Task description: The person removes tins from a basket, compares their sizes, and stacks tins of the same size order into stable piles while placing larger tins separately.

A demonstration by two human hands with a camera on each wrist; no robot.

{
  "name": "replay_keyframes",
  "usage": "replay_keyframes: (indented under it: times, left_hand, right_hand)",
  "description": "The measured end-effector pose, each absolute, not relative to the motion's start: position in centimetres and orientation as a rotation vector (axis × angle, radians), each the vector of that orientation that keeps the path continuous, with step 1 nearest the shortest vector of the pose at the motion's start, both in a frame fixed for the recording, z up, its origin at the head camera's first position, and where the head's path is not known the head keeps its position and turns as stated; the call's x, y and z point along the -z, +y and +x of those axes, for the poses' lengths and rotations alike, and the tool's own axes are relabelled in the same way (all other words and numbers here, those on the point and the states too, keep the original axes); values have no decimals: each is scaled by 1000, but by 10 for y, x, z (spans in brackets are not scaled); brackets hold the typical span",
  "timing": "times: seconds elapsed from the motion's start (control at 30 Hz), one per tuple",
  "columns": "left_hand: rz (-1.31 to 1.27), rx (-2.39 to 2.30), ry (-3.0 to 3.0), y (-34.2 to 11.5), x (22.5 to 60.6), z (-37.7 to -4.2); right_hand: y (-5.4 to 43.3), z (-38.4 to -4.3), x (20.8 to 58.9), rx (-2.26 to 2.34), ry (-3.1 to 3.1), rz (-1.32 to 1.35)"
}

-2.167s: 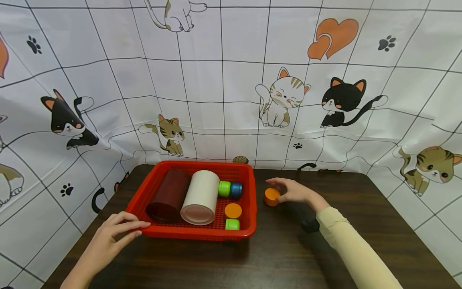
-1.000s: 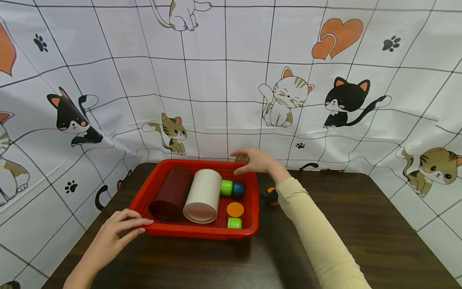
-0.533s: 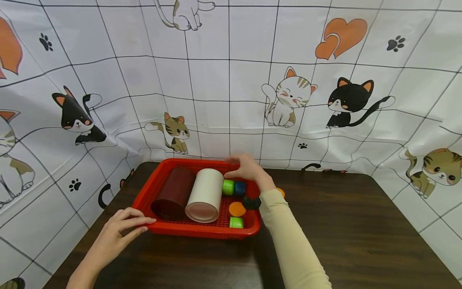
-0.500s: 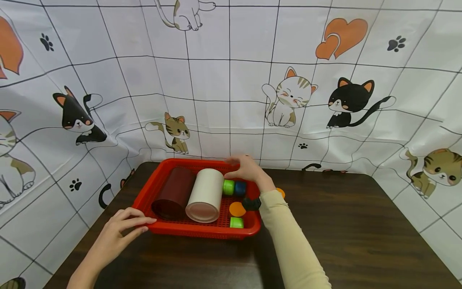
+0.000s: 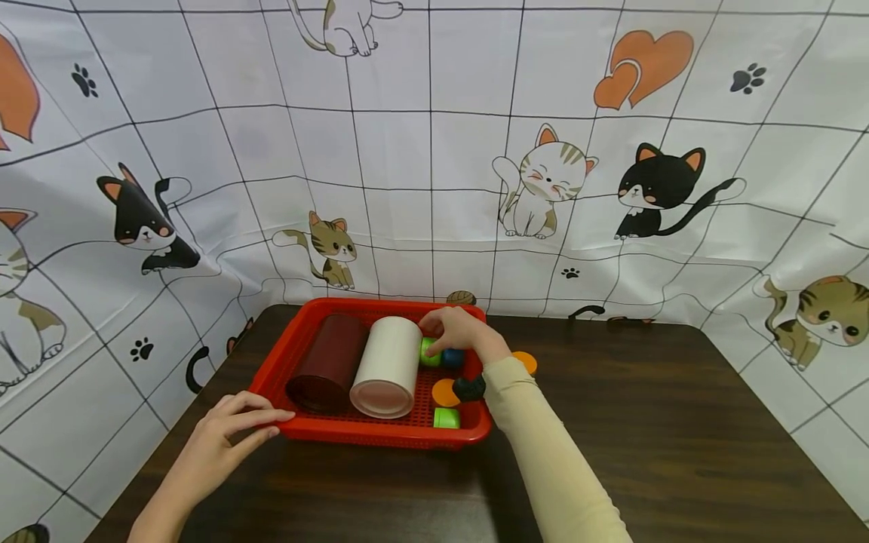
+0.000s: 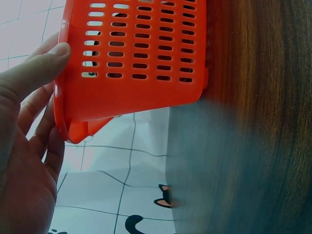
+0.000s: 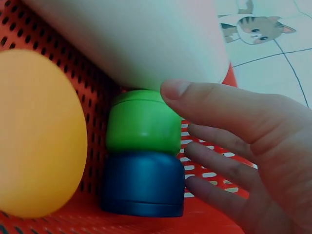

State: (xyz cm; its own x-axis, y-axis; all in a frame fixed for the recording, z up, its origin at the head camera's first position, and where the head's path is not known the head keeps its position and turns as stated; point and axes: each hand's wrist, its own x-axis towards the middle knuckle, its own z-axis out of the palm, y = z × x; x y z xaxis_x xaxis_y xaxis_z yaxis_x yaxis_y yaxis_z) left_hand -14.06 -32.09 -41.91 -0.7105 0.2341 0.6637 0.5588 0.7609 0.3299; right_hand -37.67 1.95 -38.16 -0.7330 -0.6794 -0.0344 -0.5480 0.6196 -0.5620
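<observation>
Thumb and fingers parted, a right hand point(image 5: 459, 332) reaches over a green container point(image 7: 144, 127), which lies by the thumb tip between a white cylinder point(image 5: 388, 362) and a blue container point(image 7: 143, 183); the left hand point(image 5: 220, 441) pinches the red basket's rim point(image 5: 366, 432) around them.

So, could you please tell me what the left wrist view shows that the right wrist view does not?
Only the left wrist view shows the left hand, which grips the rim of the red basket, and the dark wooden table beneath.

Only the right wrist view shows the right hand beside the green container, the blue container, the orange round piece and the white cylinder.

Both show part of the red basket and the white printed sheet.
</observation>
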Motion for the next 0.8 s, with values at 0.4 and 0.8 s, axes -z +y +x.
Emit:
replay_keyframes:
  times: [0.4, 0.8]
  left_hand:
    - [-613, 715, -2323, -323, 421, -142]
    - [-617, 709, -2330, -323, 420, -142]
  right_hand:
    - [11, -377, 382, 503, 2642, -917]
    - [6, -379, 385, 367, 2622, -948]
